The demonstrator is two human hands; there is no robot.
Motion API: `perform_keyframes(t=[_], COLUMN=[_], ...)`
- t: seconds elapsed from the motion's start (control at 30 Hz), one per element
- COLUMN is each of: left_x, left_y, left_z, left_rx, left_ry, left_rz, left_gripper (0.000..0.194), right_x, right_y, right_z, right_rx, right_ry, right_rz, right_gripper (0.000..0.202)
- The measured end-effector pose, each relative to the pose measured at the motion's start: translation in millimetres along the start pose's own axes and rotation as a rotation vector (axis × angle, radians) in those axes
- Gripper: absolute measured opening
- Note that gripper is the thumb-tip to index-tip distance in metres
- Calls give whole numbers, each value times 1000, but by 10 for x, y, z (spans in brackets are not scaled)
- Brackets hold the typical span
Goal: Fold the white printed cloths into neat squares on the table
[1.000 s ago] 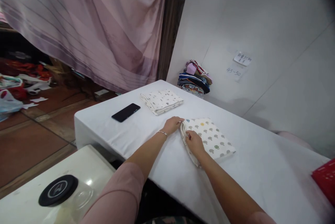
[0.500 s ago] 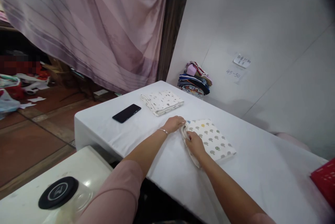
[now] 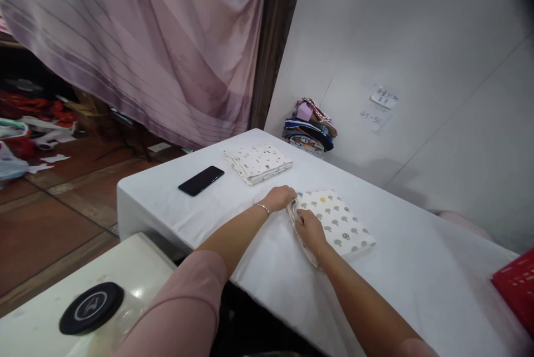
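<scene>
A white folded cloth (image 3: 344, 223) printed with grey mushrooms and a few coloured ones lies flat on the white-covered table (image 3: 417, 284). My left hand (image 3: 281, 198) pinches the far corner of its folded left edge. Lower along that same edge, my right hand (image 3: 311, 231) is closed on the layers, thumb on the fold; some of its fingers are hidden. Beyond my left hand rests a second folded cloth (image 3: 261, 162), white with small dark prints. A black phone (image 3: 202, 180) lies to the left of it.
A jar with a black lid (image 3: 92, 307) stands on a cream surface (image 3: 137, 257) at lower left. Something red (image 3: 517, 290) sits at the table's right side. Stacked folded clothes (image 3: 309, 126) stand behind the table by the wall. A pink curtain (image 3: 187, 51) hangs at the back left.
Almost nothing differs. Both hands keep their hold on the mushroom-print cloth in the same place, and the view has shifted very slightly.
</scene>
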State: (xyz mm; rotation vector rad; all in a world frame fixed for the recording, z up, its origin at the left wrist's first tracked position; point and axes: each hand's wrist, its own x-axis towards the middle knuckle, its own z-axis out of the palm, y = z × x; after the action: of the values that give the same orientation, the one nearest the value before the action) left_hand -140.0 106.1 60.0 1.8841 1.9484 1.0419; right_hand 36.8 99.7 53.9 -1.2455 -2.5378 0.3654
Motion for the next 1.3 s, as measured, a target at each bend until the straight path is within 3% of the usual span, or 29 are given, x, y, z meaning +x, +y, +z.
perform_keyframes(t=[0.1, 0.37, 0.63, 0.77, 1.07, 1.3], left_x=[-5, -22, -135, -149, -112, -88], left_y=[-11, -23, -206, -237, -194, -233], left_z=[24, 24, 94, 75, 63, -35], left_rx=[75, 179, 98, 26, -34, -76], left_ry=[-81, -133, -21, -19, -54, -197], left_rz=[102, 174, -38, -73, -103, -72], left_gripper=[18, 28, 31, 32, 33, 34], right_x=[-8, 2, -32, -52, -60, -33], right_y=[-15, -26, 52, 51, 32, 62], right_z=[-13, -6, 44, 54, 59, 90], right_rx=[-13, -27, 43, 49, 33, 115], right_ry=[-1, -3, 67, 63, 68, 78], right_rz=[-1, 1, -77, -97, -113, -82], right_gripper=[34, 32, 27, 24, 24, 20])
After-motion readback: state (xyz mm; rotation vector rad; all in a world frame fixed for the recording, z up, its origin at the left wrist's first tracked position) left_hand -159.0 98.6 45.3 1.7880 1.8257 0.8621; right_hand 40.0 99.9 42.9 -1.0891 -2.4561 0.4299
